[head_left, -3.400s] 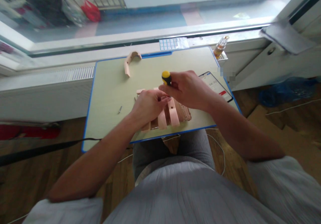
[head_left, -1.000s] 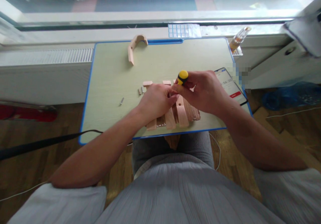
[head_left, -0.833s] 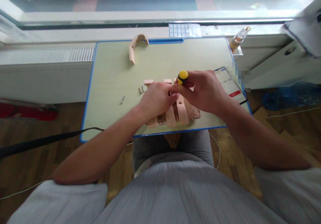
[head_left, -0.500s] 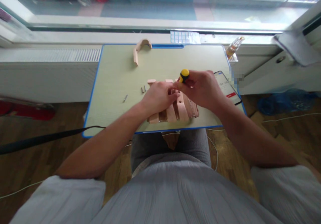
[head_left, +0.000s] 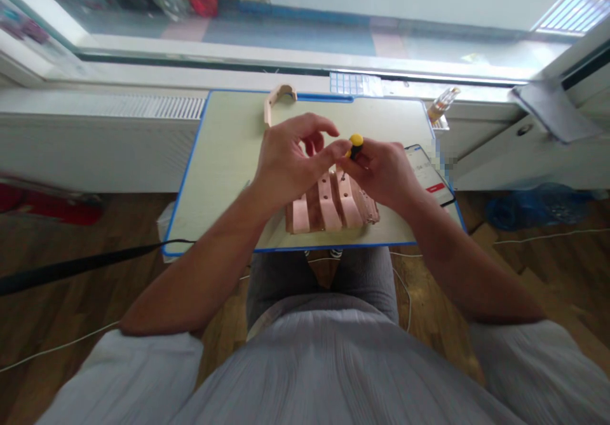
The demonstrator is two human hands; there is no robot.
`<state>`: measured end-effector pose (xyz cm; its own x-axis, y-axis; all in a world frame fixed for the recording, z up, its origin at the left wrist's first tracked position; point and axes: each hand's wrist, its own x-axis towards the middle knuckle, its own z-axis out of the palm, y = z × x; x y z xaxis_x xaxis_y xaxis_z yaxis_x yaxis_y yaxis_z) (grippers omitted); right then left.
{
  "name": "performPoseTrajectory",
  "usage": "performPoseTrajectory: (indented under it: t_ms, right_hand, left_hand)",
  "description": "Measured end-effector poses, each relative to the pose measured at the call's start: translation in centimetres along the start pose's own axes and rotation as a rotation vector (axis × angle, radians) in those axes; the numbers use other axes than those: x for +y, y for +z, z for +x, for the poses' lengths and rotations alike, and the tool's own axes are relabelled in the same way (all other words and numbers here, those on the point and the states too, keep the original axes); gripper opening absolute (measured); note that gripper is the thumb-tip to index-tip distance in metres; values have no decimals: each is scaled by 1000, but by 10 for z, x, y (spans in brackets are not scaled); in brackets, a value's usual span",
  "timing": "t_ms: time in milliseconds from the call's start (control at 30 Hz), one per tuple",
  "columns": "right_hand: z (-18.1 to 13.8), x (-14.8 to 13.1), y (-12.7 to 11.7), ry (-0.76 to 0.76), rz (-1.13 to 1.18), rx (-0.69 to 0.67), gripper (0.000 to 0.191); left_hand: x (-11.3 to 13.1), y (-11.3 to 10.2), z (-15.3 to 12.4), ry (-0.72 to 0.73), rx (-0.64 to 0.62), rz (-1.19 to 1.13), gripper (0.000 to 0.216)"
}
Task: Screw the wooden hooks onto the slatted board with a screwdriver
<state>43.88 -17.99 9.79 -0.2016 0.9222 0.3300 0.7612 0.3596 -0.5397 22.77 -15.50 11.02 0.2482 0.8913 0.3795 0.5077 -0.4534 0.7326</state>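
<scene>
A screwdriver with a yellow and black handle (head_left: 355,141) stands roughly upright in my right hand (head_left: 388,168), whose fingers are closed around it. Its tip is over the right part of a wooden assembly (head_left: 328,209), made of curved slats with dark holes. My left hand (head_left: 290,158) is held above the assembly's left side, fingers loosely curved and apart. Its thumb reaches to the screwdriver handle; I cannot tell whether it touches. Beyond this hand lies a loose curved wooden piece (head_left: 268,110).
The table (head_left: 223,139) has a blue edge. A phone (head_left: 431,177) lies at its right side. Past the far right corner stands a clear bottle (head_left: 443,104). A windowsill and a radiator (head_left: 95,145) run behind. A dark strap (head_left: 95,263) reaches the table's left front.
My left hand has come off the wooden assembly, rising toward the screwdriver handle with its fingers spread. My right hand still holds the screwdriver. The camera view has shifted slightly.
</scene>
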Motion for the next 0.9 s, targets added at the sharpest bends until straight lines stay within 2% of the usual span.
performPoseTrajectory:
  t_ms: [67,167,367,467,600,700,900]
  right_hand:
    - [0,0,0,-6,-5,-1,28]
    - [0,1,3,-13,26,18,25]
    - [-2,11,13,39,142,71,33]
    - [-3,17,13,22,278,96,32]
    - [-5,21,9,-70,489,58,29]
    - [-7,22,9,-79,502,83,16]
    - [-7,20,15,-98,430,159,14]
  left_hand:
    - [8,1,10,64,-56,9,28]
    - [13,3,20,85,-106,3,23]
    - [4,8,26,200,-111,-127,18]
    - [-2,9,27,281,-104,-160,19]
    - [-5,10,29,355,-109,-181,20]
    - [-6,12,30,367,-117,-207,23]
    - [-12,21,31,338,-67,-228,24]
